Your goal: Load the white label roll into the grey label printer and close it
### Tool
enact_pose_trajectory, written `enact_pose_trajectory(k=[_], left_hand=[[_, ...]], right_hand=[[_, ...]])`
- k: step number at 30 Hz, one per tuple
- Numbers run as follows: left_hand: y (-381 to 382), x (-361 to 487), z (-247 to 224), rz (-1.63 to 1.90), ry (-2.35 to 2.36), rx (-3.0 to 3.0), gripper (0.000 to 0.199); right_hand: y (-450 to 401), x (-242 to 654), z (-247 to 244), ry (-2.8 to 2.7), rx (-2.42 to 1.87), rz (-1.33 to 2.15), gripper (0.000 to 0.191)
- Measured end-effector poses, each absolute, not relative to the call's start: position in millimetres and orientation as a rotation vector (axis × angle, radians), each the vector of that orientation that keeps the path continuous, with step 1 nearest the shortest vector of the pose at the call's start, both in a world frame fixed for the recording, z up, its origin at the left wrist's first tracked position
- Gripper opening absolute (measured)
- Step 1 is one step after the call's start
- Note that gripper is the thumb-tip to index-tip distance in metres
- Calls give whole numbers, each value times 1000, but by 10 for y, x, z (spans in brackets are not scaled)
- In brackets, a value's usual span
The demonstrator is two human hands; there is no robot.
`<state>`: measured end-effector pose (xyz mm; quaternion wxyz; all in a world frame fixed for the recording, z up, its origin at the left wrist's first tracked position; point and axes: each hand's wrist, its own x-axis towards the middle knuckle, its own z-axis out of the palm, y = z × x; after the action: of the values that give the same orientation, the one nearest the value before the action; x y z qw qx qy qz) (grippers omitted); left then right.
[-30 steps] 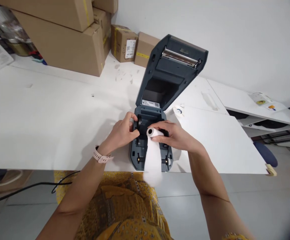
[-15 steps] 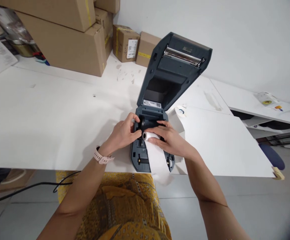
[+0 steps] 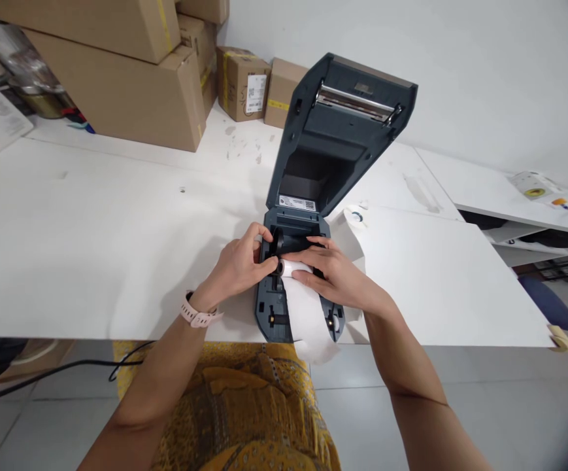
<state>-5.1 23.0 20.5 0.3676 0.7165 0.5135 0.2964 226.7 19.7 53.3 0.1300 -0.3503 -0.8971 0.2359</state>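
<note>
A dark blue-grey label printer [image 3: 345,144] stands on the white table with its lid raised. Inside its bay lies a small white paper roll [image 3: 296,267], whose loose strip [image 3: 308,314] hangs over the printer's front edge. My right hand [image 3: 333,271] grips the roll between thumb and fingers, from the right. At the left side of the bay, my left hand [image 3: 244,261] has thumb and index finger on the black roll holder [image 3: 277,242], next to the roll's left end. That end of the roll sits against the holder.
Cardboard boxes [image 3: 117,91] are stacked at the back left, with smaller ones [image 3: 244,85] behind the printer. A label roll with backing paper [image 3: 355,217] lies right of the printer. The table's [image 3: 68,261] front edge is close to my body.
The white roll has shifted slightly left, its end now closer to the holder by my left thumb. The view has moved a little. Both hands keep their holds.
</note>
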Motion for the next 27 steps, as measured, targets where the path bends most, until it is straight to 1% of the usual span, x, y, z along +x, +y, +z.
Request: enact_pose_trajectory(k=[14, 17, 21, 27], left_hand=[[232, -56, 208, 780, 1297, 1824, 25], [233, -66, 203, 796, 1268, 1794, 21], [236, -70, 207, 822, 1235, 1746, 14], [242, -75, 201, 824, 1238, 1728, 12]], right_hand=[[216, 2287, 583, -2615, -966, 689, 38], [228, 2288, 599, -2629, -966, 686, 37], [252, 2292, 625, -2657, -975, 683, 35], [306, 2284, 713, -2644, -996, 722, 27]])
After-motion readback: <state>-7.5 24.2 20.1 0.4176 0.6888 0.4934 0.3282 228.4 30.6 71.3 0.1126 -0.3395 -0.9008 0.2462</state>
